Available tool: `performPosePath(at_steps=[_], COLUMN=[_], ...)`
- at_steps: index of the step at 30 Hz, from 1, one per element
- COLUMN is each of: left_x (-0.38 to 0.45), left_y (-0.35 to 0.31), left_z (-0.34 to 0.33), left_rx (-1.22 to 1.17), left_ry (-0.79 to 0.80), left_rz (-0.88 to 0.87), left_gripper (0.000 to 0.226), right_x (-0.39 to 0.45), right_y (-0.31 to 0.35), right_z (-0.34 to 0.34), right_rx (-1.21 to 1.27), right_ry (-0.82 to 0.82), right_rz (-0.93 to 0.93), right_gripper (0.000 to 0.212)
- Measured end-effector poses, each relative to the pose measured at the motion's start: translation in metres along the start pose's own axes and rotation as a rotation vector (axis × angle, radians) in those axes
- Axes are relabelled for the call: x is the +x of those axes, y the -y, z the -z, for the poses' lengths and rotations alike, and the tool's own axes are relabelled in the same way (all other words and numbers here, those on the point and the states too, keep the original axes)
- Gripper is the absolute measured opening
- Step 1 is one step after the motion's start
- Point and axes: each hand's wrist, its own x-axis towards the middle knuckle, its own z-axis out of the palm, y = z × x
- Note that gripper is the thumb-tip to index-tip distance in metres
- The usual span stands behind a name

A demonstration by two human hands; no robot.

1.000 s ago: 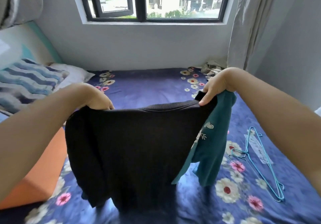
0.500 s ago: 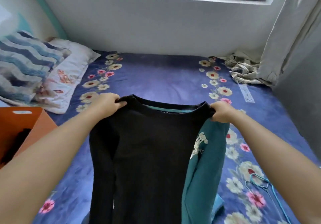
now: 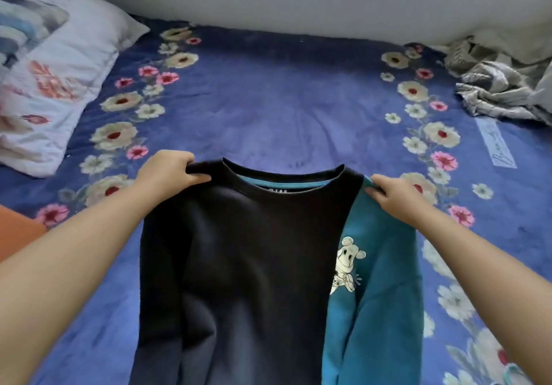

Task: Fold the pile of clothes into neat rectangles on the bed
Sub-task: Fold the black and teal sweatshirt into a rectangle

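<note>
While the left hand point(image 3: 171, 169) and right hand point(image 3: 394, 196) pinch its shoulders, the black-and-teal sweatshirt point(image 3: 248, 259) hangs over the floral bed point(image 3: 268, 109) (best lowered flat, shoulders level, sleeves spread).

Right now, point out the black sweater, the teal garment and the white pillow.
black sweater point(image 3: 239, 250), head view, middle of its chest panel.
teal garment point(image 3: 385, 280), head view, the fabric right of its cartoon print.
white pillow point(image 3: 74, 64), head view, its upper face.

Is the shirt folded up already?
No, the shirt is spread out full length, with the left hand and right hand gripping its shoulders.
</note>
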Motion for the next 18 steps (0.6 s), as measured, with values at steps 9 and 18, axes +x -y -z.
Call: performPosePath(at_steps=[9, 18], left_x=[0.08, -0.051], left_y=[-0.043, -0.006], left_z=[-0.091, -0.246], left_rx=[0.244, 0.251], left_ry=[-0.099, 0.338], left_rz=[-0.027, -0.168], left_gripper=[0.07, 0.063], right_x=[0.091, -0.029], right_y=[0.026, 0.023], right_z=[-0.066, -0.247], right_rx=[-0.311, -0.245], right_ry=[-0.209, 0.046], right_rz=[-0.189, -0.055], right_gripper=[0.039, 0.057])
